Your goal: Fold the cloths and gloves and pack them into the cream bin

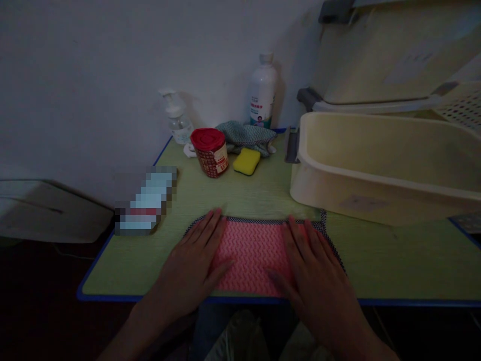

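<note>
A pink cleaning cloth (251,255) with a dark checked border lies spread on the green tabletop (263,193), close to its front edge. On the left part of the cloth rests my left hand (191,263), flat with its fingers stretched forward and thumb out to the side. My right hand (311,273) lies flat over the right part in the same way. Fingertips of both hands reach the cloth's far border. A small hanging loop sticks up at its far right corner. The cloth's side parts are partly hidden under my hands.
Beyond the cloth are a red-lidded tub (210,153), a yellow sponge (247,162), a crumpled grey-blue cloth (244,136), a pump bottle (178,120) and a white bottle (263,90). A cream plastic bin (376,185) stands at right. A blurred-out flat object (148,200) lies left.
</note>
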`<state>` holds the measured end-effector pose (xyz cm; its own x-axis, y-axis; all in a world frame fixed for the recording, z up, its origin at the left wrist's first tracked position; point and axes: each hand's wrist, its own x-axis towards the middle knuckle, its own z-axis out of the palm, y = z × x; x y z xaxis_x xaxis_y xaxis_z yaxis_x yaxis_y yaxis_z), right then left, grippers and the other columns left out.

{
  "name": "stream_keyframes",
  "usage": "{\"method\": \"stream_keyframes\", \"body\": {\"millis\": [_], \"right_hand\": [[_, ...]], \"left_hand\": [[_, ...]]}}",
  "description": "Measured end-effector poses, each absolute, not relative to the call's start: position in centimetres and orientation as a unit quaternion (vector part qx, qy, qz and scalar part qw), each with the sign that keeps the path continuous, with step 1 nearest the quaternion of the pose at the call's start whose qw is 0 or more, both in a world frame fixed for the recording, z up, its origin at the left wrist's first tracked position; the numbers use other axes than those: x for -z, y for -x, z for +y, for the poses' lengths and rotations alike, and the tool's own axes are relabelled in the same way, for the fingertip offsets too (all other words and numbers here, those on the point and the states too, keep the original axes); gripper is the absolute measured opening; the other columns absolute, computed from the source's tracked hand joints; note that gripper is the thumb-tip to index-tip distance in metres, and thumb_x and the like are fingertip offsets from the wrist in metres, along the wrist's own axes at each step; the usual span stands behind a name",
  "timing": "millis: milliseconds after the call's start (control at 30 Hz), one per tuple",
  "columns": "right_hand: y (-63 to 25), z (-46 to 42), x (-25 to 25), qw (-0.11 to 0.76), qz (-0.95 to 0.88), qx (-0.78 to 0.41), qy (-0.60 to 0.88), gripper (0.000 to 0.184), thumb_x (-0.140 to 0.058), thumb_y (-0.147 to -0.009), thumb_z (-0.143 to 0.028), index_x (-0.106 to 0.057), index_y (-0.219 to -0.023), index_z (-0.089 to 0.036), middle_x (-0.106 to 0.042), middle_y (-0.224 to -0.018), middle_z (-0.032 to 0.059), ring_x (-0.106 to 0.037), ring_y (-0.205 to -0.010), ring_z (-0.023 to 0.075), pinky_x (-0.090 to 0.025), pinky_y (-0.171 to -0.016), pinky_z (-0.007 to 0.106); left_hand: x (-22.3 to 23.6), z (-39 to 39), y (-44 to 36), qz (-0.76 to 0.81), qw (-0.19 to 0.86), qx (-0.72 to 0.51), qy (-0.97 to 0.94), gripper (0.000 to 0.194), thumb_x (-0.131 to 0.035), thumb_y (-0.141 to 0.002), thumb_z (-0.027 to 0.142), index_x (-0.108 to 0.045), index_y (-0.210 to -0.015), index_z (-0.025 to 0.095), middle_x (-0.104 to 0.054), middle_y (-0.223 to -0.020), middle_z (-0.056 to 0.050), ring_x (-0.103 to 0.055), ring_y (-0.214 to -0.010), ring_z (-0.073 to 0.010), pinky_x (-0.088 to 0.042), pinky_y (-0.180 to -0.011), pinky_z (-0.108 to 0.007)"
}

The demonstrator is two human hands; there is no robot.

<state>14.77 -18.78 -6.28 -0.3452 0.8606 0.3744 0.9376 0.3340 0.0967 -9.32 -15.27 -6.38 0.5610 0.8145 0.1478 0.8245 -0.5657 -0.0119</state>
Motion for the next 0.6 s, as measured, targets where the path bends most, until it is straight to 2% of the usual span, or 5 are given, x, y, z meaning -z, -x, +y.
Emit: {"method": "stream_keyframes", "body": {"millis": [600], "right_hand": [[-16.3, -19.4, 6.3, 0.132, -0.792, 0.164, 0.573, 0.071, -0.024, -0.092, -0.054, -0.05, -0.127, 0.002, -0.046, -0.136, 0.0248, -0.04, -0.126, 0.0425, -0.045, -0.096, 0.053]], "left_hand": [[6.3, -15.1, 9.3, -0.474, 0.067, 0.057, 0.876, 0.064, -0.032, -0.092, 0.053, -0.029, -0.142, 0.015, -0.026, -0.152, -0.01, -0.019, -0.141, -0.0276, -0.03, -0.111, -0.046]]}}
